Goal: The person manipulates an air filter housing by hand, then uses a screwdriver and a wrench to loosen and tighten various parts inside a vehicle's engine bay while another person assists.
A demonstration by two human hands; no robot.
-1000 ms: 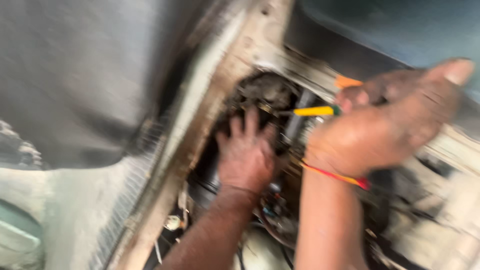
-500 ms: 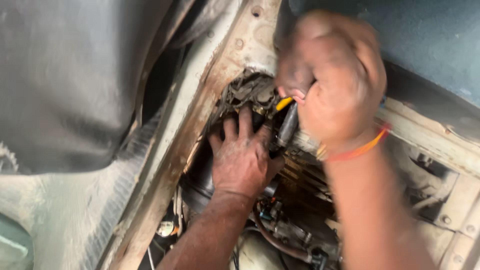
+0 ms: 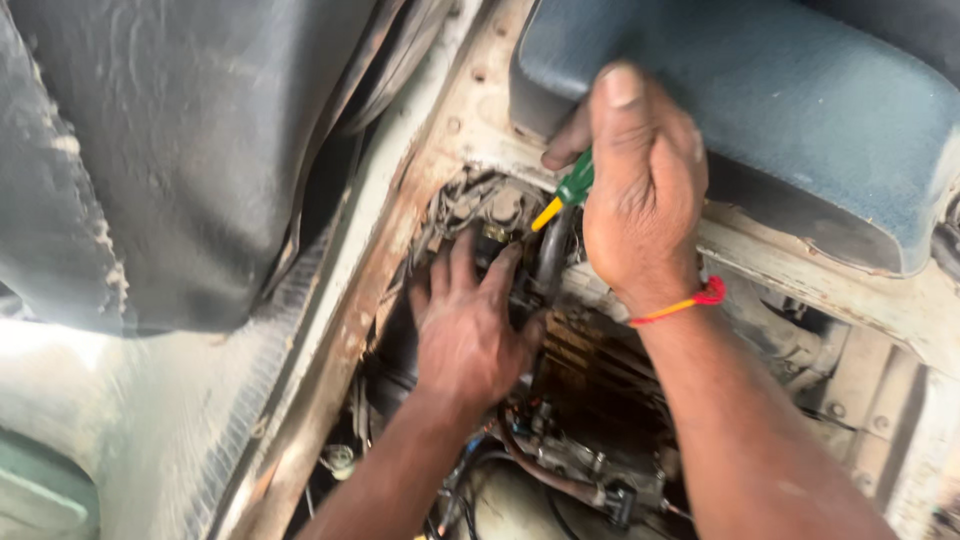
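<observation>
My left hand [image 3: 465, 325] lies flat, fingers spread, on a dark greasy engine part [image 3: 490, 215] inside an opening in a vehicle body. My right hand [image 3: 640, 195] is closed around a screwdriver [image 3: 565, 195] with a green and yellow handle. Its tip points down and left into the dirty part, just above my left fingertips. A red and yellow thread [image 3: 685, 303] is tied round my right wrist. The screwdriver's shaft is hidden among the parts.
A blue-grey padded seat [image 3: 800, 110] hangs over the opening at the upper right. A rusty pale metal frame rail [image 3: 375, 280] runs diagonally on the left, next to a dark grey cover [image 3: 170, 150]. Hoses and wires [image 3: 560, 470] crowd the cavity below my hands.
My right hand has swung from the right to above the part and turned the screwdriver to point down-left into it. My left hand has stayed on the part.
</observation>
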